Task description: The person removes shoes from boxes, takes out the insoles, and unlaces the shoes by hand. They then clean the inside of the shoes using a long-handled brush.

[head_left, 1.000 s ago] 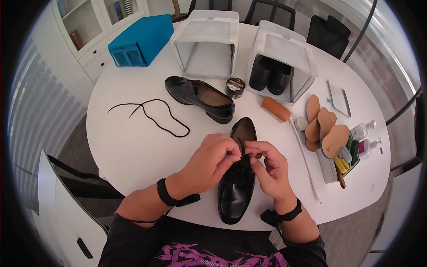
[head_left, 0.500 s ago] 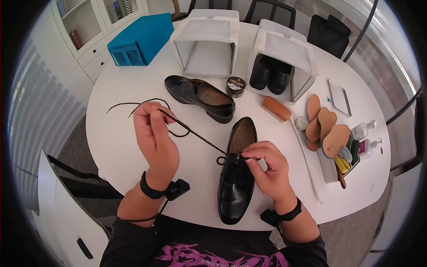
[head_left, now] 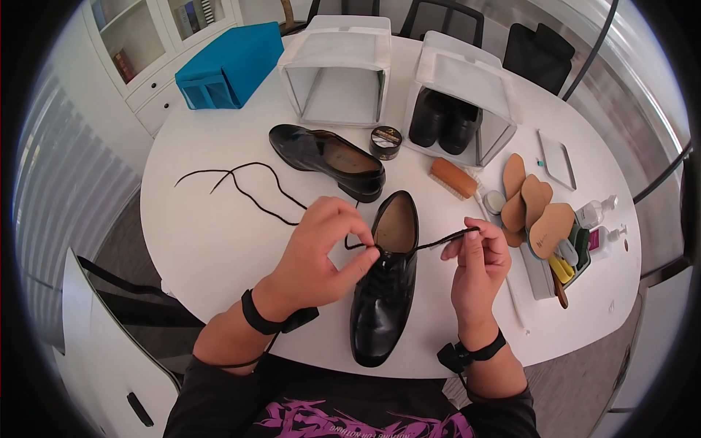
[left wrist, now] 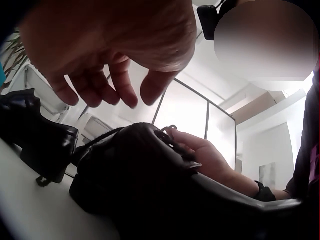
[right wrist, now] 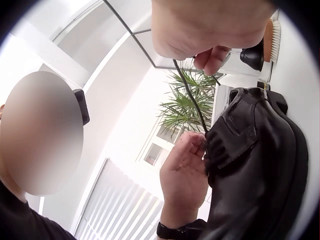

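A black leather dress shoe stands on the table before me, toe toward me. My right hand pinches one end of its black shoelace, drawn out to the right of the shoe. My left hand is over the shoe's left side, thumb and index tips at the top of the lacing. In the left wrist view its fingertips hang above the shoe, a narrow gap showing beside the thumb. The lace's other side lies slack left of the shoe. I cannot tell whether the left fingertips hold lace.
Behind lies a second black shoe beside a polish tin. A loose lace lies left. A brush, insoles and bottles sit right. White boxes and a blue box stand at the back.
My left hand first drew a lace end far to the left, then came back to the shoe, leaving that lace slack. My right hand has moved right, pulling its lace end out.
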Tool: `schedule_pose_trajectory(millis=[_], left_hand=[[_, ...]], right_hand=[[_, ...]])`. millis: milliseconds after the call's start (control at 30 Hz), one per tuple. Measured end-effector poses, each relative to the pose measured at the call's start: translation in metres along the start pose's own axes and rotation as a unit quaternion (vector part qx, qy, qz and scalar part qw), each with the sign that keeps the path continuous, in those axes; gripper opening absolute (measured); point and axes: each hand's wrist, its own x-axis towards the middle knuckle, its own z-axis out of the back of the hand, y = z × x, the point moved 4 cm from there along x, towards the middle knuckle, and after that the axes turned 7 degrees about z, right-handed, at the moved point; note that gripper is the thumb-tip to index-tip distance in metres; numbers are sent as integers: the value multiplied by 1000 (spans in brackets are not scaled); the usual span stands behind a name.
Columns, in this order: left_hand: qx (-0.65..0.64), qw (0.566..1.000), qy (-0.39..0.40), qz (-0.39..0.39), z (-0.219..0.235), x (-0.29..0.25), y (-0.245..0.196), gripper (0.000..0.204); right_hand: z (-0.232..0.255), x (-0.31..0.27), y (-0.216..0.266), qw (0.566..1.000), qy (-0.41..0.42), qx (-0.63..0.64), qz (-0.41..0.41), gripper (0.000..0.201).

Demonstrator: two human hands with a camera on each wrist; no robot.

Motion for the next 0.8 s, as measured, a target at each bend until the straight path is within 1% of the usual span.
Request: schedule_pose_trajectory(millis=[33,67,133,200,233,300,367,400,467,533,600,633,667,733,767,800], left_hand=[[6,1000,22,-5,-2,-1,-1,24],[6,1000,23,-4,-3,0,-1,24],[13,999,51,-10,-7,1,-2,29],[15,998,57,-7,-8,1,-3,31],[17,998,62,-3,-9,0,-3,32],[18,998,61,-1,-12,-1,-4,32],[19,998,62,0,-17,-2,-4,32],[2,999,50,6,-21,-2,-5,30],[-16,999,37,13,-25,-5,-5,27],[5,999,38,-6,-29,-8,-4,24],[0,999,38,-1,-32,-10,-2,22],[-4,999,39,3,-33,-11,-1,21],[-4,999,39,3,-35,-11,0,21],[-15,999,34,-8,-39,-12,1,19],[-15,999,34,-8,-39,-13,1,19],[-23,999,37,-5,-40,-13,2,18]], right_hand=[[-2,1,-1,1000,-8,18,3,20],[-3,2,-2,999,-14,37,6,21],[-3,3,-1,999,-13,43,10,22],[-2,4,-1,999,-12,49,16,23],[1,4,-1,998,-6,57,31,23],[2,3,0,997,-1,65,47,24],[4,1,4,995,-50,39,82,26],[5,1,4,995,-51,39,81,26],[8,3,5,990,-70,40,113,27],[9,2,6,991,-59,39,113,31],[-4,2,12,996,15,-11,91,40],[-14,1,15,998,28,27,53,57],[-17,0,12,998,28,27,53,57],[-28,-7,2,987,158,-20,31,75],[-30,-9,1,970,217,-94,57,82],[-31,-11,1,970,217,-94,57,82]])
